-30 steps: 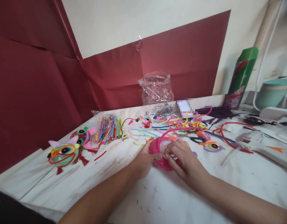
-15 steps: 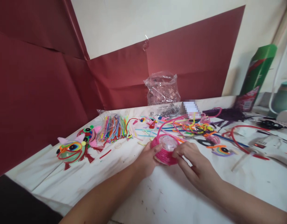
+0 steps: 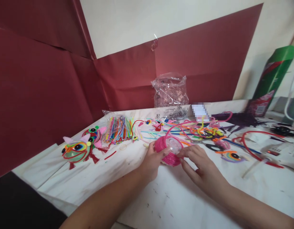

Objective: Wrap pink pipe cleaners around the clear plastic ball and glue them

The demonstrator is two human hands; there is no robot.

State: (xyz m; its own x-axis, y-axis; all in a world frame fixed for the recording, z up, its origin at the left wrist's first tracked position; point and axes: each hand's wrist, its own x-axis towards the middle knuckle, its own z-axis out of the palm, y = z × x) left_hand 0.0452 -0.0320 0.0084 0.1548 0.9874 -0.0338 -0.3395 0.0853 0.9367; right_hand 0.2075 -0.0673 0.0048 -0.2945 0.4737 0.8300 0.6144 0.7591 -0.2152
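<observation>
A round, clear plastic piece wound with rows of pink pipe cleaner (image 3: 170, 158) is held above the marble-patterned table, its clear end tilted toward the upper right. My left hand (image 3: 152, 161) is closed around its left side, thumb across the pink rows. At the right edge, the fingers of my right hand (image 3: 199, 161) are pinched together on the pink pipe cleaner; the exact contact is partly hidden. A loose pink strand (image 3: 166, 129) arches up from the winding toward the back. Scissors with black handles (image 3: 213, 147) lie beyond my right hand.
Two colourful lion-head figures (image 3: 76, 151) stand at left, near a bagged bundle of pipe cleaners (image 3: 119, 128). Loose strands spread across the back. A glue gun (image 3: 277, 154) lies at right, before a green box (image 3: 272, 82). A clear bag (image 3: 171, 90) leans against red paper.
The wound pink piece has turned slightly, showing more of its left-side rows. Both hands keep their grip. The whole view has shifted a little, so the surroundings appear farther right.
</observation>
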